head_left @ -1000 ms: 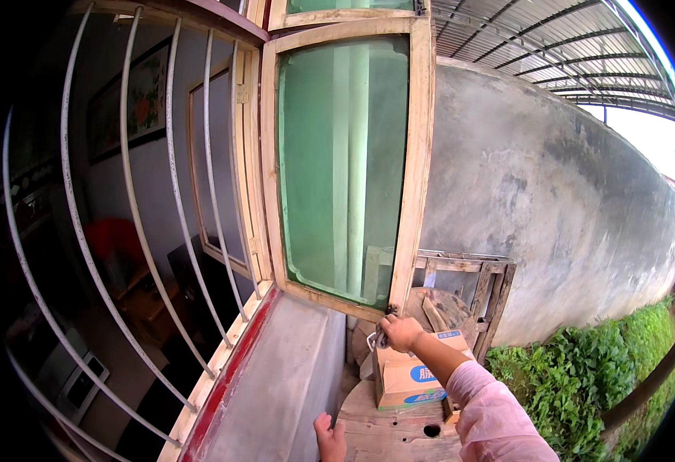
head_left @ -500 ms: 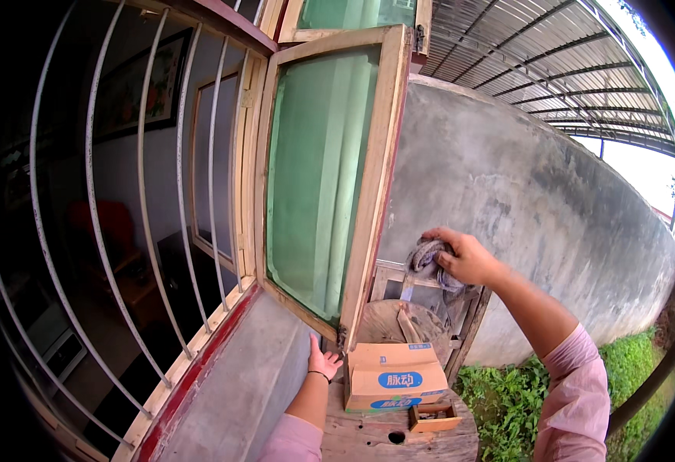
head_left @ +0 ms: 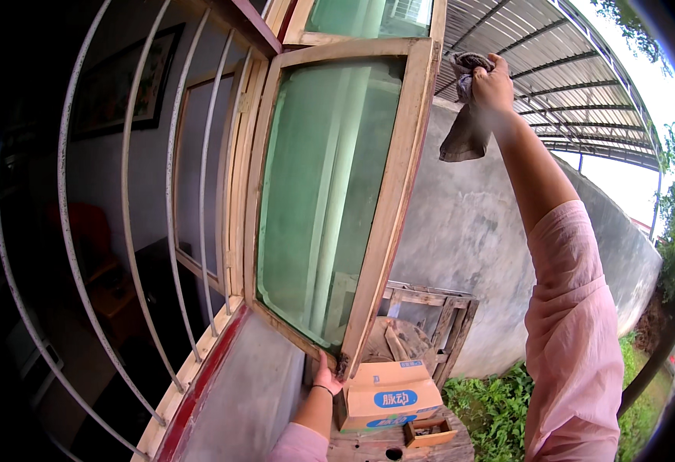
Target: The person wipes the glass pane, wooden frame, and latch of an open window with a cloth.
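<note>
A wooden-framed window sash (head_left: 326, 208) with green-tinted glass stands swung out from the wall. My left hand (head_left: 327, 377) is at its lower outer corner, thumb up against the bottom rail, the fingers partly hidden. A bunched grey rag (head_left: 465, 138) is gripped in my right hand (head_left: 493, 86), raised to the right of the sash's upper outer corner and apart from the wood. The rag's loose end hangs down below the hand.
Metal bars (head_left: 129, 192) cross the window opening at left. Below the sash, a cardboard box (head_left: 387, 393) and a small wooden box (head_left: 430, 433) sit on a round wooden table (head_left: 353, 448). A wooden frame (head_left: 453, 331) leans against the grey wall (head_left: 499, 254). Green plants (head_left: 491, 404) grow beside it.
My right hand has risen with the rag from beside the lower sash to near its top corner. My left hand has moved slightly, its thumb now on the bottom rail.
</note>
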`<state>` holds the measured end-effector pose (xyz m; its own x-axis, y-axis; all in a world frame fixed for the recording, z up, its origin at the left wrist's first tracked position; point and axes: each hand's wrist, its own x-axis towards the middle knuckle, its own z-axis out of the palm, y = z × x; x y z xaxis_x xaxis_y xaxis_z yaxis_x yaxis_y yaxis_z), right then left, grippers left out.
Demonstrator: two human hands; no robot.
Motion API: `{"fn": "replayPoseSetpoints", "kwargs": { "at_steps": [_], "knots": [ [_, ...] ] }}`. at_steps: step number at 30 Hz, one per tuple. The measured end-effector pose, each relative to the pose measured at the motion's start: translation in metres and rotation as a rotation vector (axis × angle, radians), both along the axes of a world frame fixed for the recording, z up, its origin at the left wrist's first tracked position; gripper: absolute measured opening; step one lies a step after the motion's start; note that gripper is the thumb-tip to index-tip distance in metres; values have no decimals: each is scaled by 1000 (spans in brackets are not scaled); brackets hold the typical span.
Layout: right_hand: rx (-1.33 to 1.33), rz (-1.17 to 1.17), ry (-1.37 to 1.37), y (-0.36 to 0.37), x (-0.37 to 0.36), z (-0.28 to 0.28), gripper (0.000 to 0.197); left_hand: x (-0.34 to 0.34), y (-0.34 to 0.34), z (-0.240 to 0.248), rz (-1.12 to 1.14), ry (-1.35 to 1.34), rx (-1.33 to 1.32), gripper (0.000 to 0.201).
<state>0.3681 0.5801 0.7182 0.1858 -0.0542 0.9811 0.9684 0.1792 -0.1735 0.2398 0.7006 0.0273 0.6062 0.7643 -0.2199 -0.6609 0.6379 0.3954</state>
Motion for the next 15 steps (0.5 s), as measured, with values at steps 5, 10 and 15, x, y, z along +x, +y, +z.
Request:
{"fn": "replayPoseSetpoints", "kwargs": {
  "at_steps": [5, 10, 15],
  "knots": [
    [73, -150, -112, 22, -27, 29, 43, 14, 14, -23, 57, -308, 11, 88],
    [-131, -278, -206, 45, -37, 17, 49, 24, 5, -25, 183, -294, 70, 81],
    [-185, -300, -192, 38, -48, -20, 52, 12, -7, -1, 78, -280, -11, 83]
  ]
}}
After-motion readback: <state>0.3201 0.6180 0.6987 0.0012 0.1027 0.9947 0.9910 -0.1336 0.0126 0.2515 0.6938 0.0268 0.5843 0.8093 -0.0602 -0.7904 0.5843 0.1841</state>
